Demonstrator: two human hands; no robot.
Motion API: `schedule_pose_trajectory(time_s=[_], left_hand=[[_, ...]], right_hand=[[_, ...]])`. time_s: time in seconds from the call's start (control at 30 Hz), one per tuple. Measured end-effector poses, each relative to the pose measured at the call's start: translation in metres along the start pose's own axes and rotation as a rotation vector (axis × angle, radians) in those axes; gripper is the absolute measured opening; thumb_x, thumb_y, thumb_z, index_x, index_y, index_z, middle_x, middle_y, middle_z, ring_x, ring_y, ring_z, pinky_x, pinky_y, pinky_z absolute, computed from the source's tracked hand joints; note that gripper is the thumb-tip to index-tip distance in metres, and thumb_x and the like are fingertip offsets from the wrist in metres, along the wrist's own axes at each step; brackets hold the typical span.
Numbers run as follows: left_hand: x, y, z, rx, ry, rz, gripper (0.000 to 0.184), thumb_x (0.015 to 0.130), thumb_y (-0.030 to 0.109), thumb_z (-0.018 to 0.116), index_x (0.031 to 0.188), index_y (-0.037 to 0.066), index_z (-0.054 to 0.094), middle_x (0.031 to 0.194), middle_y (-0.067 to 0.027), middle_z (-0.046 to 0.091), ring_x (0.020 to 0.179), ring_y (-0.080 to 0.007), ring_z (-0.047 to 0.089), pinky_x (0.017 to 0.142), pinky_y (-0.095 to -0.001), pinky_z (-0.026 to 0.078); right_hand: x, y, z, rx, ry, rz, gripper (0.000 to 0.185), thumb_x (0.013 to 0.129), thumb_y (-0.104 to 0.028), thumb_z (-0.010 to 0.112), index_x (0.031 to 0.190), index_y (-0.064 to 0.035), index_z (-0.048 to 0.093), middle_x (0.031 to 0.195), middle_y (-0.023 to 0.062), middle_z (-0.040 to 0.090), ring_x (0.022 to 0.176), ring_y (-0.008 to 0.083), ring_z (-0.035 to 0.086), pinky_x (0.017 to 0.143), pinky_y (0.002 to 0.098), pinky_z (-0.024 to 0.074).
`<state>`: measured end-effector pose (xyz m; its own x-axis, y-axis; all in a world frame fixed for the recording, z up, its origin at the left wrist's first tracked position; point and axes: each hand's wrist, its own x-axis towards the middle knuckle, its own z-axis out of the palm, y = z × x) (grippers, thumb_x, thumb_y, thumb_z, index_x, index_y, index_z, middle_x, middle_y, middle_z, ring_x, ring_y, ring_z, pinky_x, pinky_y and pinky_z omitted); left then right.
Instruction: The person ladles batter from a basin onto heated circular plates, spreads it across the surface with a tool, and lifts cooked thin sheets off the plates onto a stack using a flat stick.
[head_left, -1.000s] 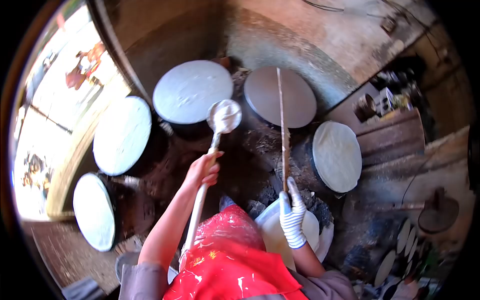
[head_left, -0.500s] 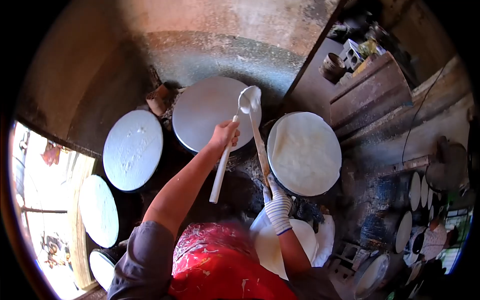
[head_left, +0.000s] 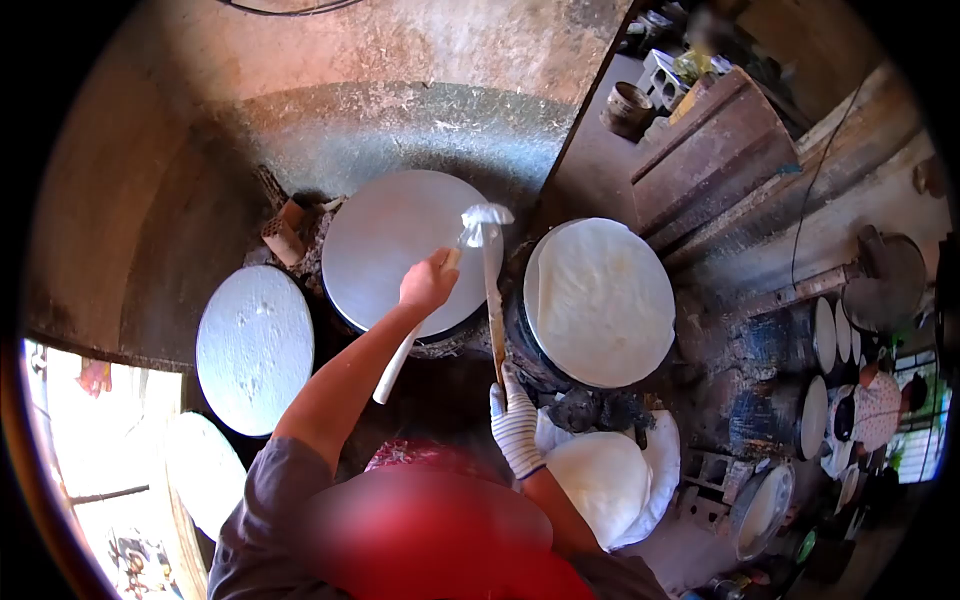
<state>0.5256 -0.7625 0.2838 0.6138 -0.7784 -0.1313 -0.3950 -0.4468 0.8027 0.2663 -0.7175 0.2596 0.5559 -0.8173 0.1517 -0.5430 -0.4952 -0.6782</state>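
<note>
My bare left hand is closed around the pale handle of a ladle, whose head is coated in something white. In a striped glove, my right hand grips a long flat wooden stick. The stick's far end meets the ladle's white head; whether they touch I cannot tell. Both tools are over the right edge of a smooth grey-white round griddle. To its right, a round griddle bears a thin, wrinkled white sheet. By my right forearm lie pale round sheets on white cloth.
On the left are a white-coated round top and another pale disc. A curved wall rises behind the griddles. Bricks sit at the back left. Far right, a person is near several drums.
The ladle has tilted, and its head has moved down and slightly left. My right hand and the stick have shifted left. The whole view has also shifted.
</note>
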Motion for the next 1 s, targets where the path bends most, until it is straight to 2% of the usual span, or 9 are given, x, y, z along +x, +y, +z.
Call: schedule_pose_trajectory(time_s=[0.03, 0.07, 0.17, 0.23, 0.43, 0.53, 0.7, 0.9, 1.0], left_hand=[[0.005, -0.005, 0.000, 0.228, 0.059, 0.110, 0.037, 0.077, 0.027, 0.056, 0.112, 0.013, 0.053, 0.083, -0.0172, 0.063, 0.068, -0.0314, 0.062, 0.060, -0.0423, 0.048], [0.003, 0.001, -0.008, 0.239, 0.042, 0.095, 0.039, 0.078, 0.026, 0.054, 0.115, 0.016, 0.050, 0.086, -0.0168, 0.063, 0.078, -0.0364, 0.059, 0.066, -0.0469, 0.047], [0.011, -0.003, -0.029, 0.320, 0.044, 0.213, 0.039, 0.079, 0.026, 0.053, 0.117, 0.016, 0.047, 0.086, -0.0152, 0.063, 0.077, -0.0348, 0.060, 0.065, -0.0456, 0.048], [0.018, -0.005, -0.039, 0.339, 0.056, 0.277, 0.039, 0.079, 0.025, 0.054, 0.117, 0.017, 0.047, 0.088, -0.0135, 0.063, 0.076, -0.0335, 0.061, 0.064, -0.0447, 0.048], [0.045, -0.019, -0.061, 0.334, 0.124, 0.364, 0.042, 0.078, 0.024, 0.056, 0.119, 0.018, 0.048, 0.094, -0.0108, 0.063, 0.076, -0.0327, 0.061, 0.065, -0.0432, 0.049], [0.055, -0.016, -0.071, 0.320, 0.094, 0.363, 0.044, 0.078, 0.024, 0.056, 0.120, 0.017, 0.047, 0.095, -0.0110, 0.063, 0.077, -0.0322, 0.061, 0.066, -0.0432, 0.049], [0.059, -0.021, -0.090, 0.243, 0.141, 0.220, 0.044, 0.076, 0.025, 0.058, 0.119, 0.021, 0.049, 0.092, -0.0131, 0.063, 0.080, -0.0339, 0.060, 0.069, -0.0435, 0.048], [0.051, -0.057, -0.096, 0.244, 0.134, 0.086, 0.045, 0.075, 0.027, 0.059, 0.119, 0.020, 0.050, 0.091, -0.0154, 0.063, 0.081, -0.0346, 0.061, 0.071, -0.0437, 0.048], [0.052, -0.082, -0.110, 0.199, 0.176, 0.074, 0.044, 0.074, 0.026, 0.062, 0.117, 0.019, 0.052, 0.091, -0.0151, 0.064, 0.081, -0.0346, 0.061, 0.071, -0.0429, 0.048]], right_hand=[[-0.005, 0.004, 0.013, 0.007, -0.006, 0.068, 0.041, 0.087, -0.017, 0.051, 0.127, -0.0082, 0.044, 0.098, 0.0193, 0.060, 0.081, 0.0343, 0.059, 0.071, 0.0385, 0.0479], [-0.009, -0.004, 0.014, 0.015, 0.059, 0.053, 0.041, 0.087, -0.016, 0.051, 0.126, -0.0067, 0.045, 0.103, 0.0189, 0.059, 0.086, 0.0338, 0.059, 0.075, 0.0373, 0.0475], [-0.031, -0.035, 0.020, 0.115, 0.143, 0.060, 0.038, 0.087, -0.012, 0.051, 0.123, -0.0014, 0.046, 0.119, 0.0188, 0.053, 0.105, 0.0314, 0.054, 0.088, 0.0331, 0.0438], [-0.035, -0.048, 0.033, 0.187, 0.144, 0.186, 0.039, 0.088, -0.012, 0.050, 0.125, -0.0013, 0.045, 0.122, 0.0190, 0.051, 0.109, 0.0309, 0.053, 0.091, 0.0326, 0.0424], [0.002, -0.080, 0.088, 0.266, 0.263, 0.334, 0.042, 0.090, -0.021, 0.047, 0.126, -0.0007, 0.042, 0.124, 0.0195, 0.049, 0.109, 0.0311, 0.052, 0.090, 0.0322, 0.0419], [0.022, -0.073, 0.125, 0.347, 0.331, 0.376, 0.044, 0.090, -0.022, 0.047, 0.127, 0.0011, 0.040, 0.126, 0.0201, 0.047, 0.115, 0.0317, 0.048, 0.096, 0.0310, 0.0373], [0.074, -0.095, 0.151, 0.351, 0.313, 0.425, 0.047, 0.090, -0.028, 0.046, 0.124, 0.0040, 0.043, 0.123, 0.0235, 0.048, 0.114, 0.0340, 0.047, 0.096, 0.0357, 0.0374], [0.169, -0.105, 0.166, 0.240, 0.185, 0.373, 0.040, 0.088, -0.021, 0.048, 0.119, 0.0049, 0.048, 0.116, 0.0256, 0.052, 0.108, 0.0378, 0.049, 0.092, 0.0373, 0.0387], [0.143, -0.088, 0.147, 0.220, 0.326, 0.305, 0.038, 0.087, -0.018, 0.050, 0.120, 0.0021, 0.048, 0.115, 0.0229, 0.054, 0.105, 0.0355, 0.052, 0.092, 0.0368, 0.0396]])
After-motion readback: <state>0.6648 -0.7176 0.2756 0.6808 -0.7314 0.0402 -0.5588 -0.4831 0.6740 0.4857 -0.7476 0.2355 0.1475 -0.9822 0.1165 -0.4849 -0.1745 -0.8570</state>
